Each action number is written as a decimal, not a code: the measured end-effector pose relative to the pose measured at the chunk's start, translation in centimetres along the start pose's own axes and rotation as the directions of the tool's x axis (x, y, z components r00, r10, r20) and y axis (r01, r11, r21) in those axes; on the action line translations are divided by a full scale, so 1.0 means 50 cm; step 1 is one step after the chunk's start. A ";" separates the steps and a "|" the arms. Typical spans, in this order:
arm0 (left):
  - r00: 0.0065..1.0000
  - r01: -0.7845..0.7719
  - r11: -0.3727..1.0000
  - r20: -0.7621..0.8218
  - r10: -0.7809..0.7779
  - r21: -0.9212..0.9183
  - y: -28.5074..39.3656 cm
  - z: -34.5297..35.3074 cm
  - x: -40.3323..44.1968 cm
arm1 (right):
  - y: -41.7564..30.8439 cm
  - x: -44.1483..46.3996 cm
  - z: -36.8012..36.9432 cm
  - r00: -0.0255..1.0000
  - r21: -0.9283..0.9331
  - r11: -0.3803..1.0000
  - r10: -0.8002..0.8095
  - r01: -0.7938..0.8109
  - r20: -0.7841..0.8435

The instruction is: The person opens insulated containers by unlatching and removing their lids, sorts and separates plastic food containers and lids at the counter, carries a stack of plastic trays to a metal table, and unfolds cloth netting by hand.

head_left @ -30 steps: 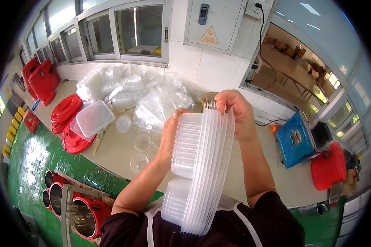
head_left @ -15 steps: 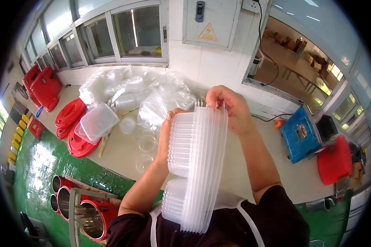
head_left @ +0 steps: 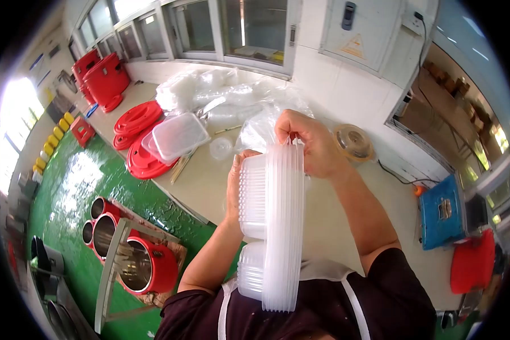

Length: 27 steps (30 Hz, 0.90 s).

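A tall stack of nested clear plastic food containers [head_left: 283, 226] stands on edge in front of my chest, rims to the right and ribbed compartments to the left. My left hand [head_left: 238, 184] is closed around the upper left side of the stack, its fingers partly hidden behind it. At the top end, my right hand [head_left: 305, 140] has its fingers curled and pinched against the rims. A small dark reddish bit shows between those fingers; I cannot make out what it is. Behind the stack lies crumpled clear plastic wrap [head_left: 255, 116].
On the table [head_left: 345, 238] are a clear rectangular lid [head_left: 178, 136], red round lids [head_left: 144, 156] and a round lidded bowl [head_left: 352, 143]. A blue box [head_left: 441, 212] stands at right. Red insulated barrels [head_left: 153, 266] and a metal frame [head_left: 110, 272] are on the wet green floor.
My view has turned, so the room sits further right and lower on the left side. The container rims, fanned apart before, now lie closer together. The round lidded bowl has come into view.
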<state>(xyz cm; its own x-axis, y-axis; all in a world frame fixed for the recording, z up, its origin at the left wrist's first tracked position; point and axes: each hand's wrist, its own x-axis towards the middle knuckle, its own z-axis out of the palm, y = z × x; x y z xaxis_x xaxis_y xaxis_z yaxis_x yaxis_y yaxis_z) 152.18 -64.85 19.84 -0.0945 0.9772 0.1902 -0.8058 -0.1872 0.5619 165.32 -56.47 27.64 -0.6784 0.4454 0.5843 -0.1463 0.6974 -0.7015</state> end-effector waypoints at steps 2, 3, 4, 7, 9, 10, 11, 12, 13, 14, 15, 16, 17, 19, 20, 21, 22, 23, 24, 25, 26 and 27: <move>0.998 -0.034 0.997 -0.042 0.037 0.067 0.012 -0.004 -0.010 | 0.003 0.004 0.015 1.000 0.019 1.000 -0.009 0.009 -0.013; 0.997 -0.047 0.995 -0.060 0.053 0.089 0.015 -0.009 -0.012 | 0.005 0.005 0.023 1.000 0.027 1.000 -0.014 0.014 -0.022; 0.995 -0.059 0.992 -0.076 0.067 0.111 0.016 -0.018 -0.013 | 0.008 0.005 0.029 0.998 0.010 0.999 -0.040 0.040 -0.043; 0.991 -0.067 0.988 -0.107 0.082 0.136 0.015 -0.028 -0.017 | 0.013 0.002 0.036 0.994 -0.011 0.997 -0.074 0.073 -0.078; 0.992 -0.053 0.990 -0.106 0.067 0.130 0.015 -0.027 -0.019 | 0.013 -0.003 0.034 0.998 0.020 0.999 -0.033 0.034 -0.057; 0.994 -0.043 0.992 -0.096 0.055 0.120 0.015 -0.027 -0.017 | 0.013 -0.003 0.032 0.998 0.042 0.999 -0.021 0.023 -0.051; 0.995 -0.032 0.993 -0.085 0.042 0.110 0.015 -0.026 -0.016 | 0.012 -0.004 0.029 0.999 0.063 0.998 -0.008 0.011 -0.047; 0.999 -0.018 0.996 -0.042 0.022 0.092 0.015 -0.029 -0.015 | 0.011 -0.006 0.027 0.999 0.084 0.996 0.007 -0.003 -0.043; 1.000 -0.002 0.997 0.002 0.002 0.074 0.014 -0.037 -0.015 | 0.005 -0.007 0.026 0.998 0.123 0.992 0.031 -0.023 -0.060; 0.999 0.014 0.998 0.047 -0.017 0.057 0.013 -0.040 -0.013 | -0.007 -0.007 0.026 0.996 0.162 0.986 0.055 -0.042 -0.076; 0.998 0.017 0.998 0.052 -0.020 0.062 0.010 -0.039 -0.011 | -0.014 -0.008 0.024 0.993 0.201 0.978 0.080 -0.060 -0.091; 0.998 0.019 0.998 0.057 -0.023 0.068 0.007 -0.037 -0.009 | -0.015 -0.010 0.017 0.996 0.177 0.983 0.068 -0.056 -0.065; 0.998 0.022 0.997 0.063 -0.027 0.074 0.004 -0.035 -0.006 | -0.015 -0.011 0.009 0.998 0.154 0.987 0.057 -0.051 -0.040; 1.000 0.008 0.998 0.012 -0.008 0.068 0.002 -0.008 -0.005 | -0.017 -0.014 -0.003 0.999 0.149 0.988 0.048 -0.045 -0.016; 1.000 0.000 0.998 -0.014 0.001 0.067 0.001 0.002 -0.005 | -0.018 -0.015 -0.007 0.999 0.167 0.985 0.047 -0.044 -0.018; 1.000 0.008 0.999 -0.015 -0.008 0.050 -0.001 0.005 -0.003 | -0.019 -0.018 -0.010 0.999 0.186 0.982 0.047 -0.043 -0.019; 1.000 0.017 0.999 -0.016 -0.016 0.033 -0.004 0.008 -0.001 | -0.019 -0.022 -0.010 0.998 0.158 0.987 0.040 -0.033 -0.041; 1.000 0.025 1.000 -0.017 -0.025 0.016 -0.007 0.011 0.001 | -0.018 -0.025 -0.010 0.997 0.128 0.991 0.033 -0.024 -0.063; 0.999 0.034 0.999 -0.028 -0.034 0.013 -0.009 0.016 0.002 | -0.018 -0.030 -0.011 0.996 0.098 0.995 0.025 -0.017 -0.084; 0.998 0.044 0.999 -0.039 -0.044 0.010 -0.011 0.023 0.003 | -0.017 -0.035 -0.014 0.995 0.095 0.995 0.025 -0.016 -0.099; 0.997 0.054 0.998 -0.049 -0.054 0.008 -0.015 0.028 0.004 | -0.016 -0.041 -0.017 0.993 0.091 0.996 0.025 -0.014 -0.114; 0.998 0.051 0.998 -0.024 -0.049 0.047 -0.020 0.028 0.006 | -0.016 -0.047 -0.022 0.991 0.086 0.996 0.025 -0.013 -0.130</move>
<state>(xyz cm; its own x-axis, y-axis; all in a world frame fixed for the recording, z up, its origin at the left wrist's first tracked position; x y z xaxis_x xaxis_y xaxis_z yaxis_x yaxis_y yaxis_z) 153.77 -64.49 20.47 -0.0688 0.9874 0.1424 -0.7809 -0.1421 0.6083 167.82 -57.49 27.27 -0.5828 0.5314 0.6148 -0.1986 0.6405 -0.7418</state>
